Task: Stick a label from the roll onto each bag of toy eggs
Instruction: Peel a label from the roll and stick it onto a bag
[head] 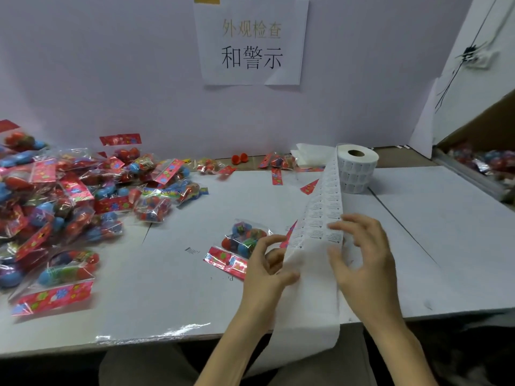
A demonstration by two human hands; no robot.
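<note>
Head view shows both hands on the strip (320, 207) that trails from the roll (358, 168), which stands at 1 o'clock from them on the table (446, 246).

Likely trouble from here: a label could fold onto itself or cling to a fingertip if it is peeled too fast. The long spent backing hanging over the near table edge could drag and tip the roll if the strip is pulled hard. A label pressed on while the bag (239, 240) lies loose may go on crooked or wrinkled over the crinkly film.

The left hand (267, 271) grips the strip's left edge, thumb (289, 277) on the front and fingers curled behind. The right hand (365, 254) pinches the right edge, its curved fingertips (333, 227) on the outer column of labels. Whether a label is already lifted, I cannot tell.

The bag lies flat at 10 o'clock from the left hand, just beside it and partly hidden by the fingers and strip, not held. The pile (69, 196) of other bags sits well apart at 9 o'clock.
</note>
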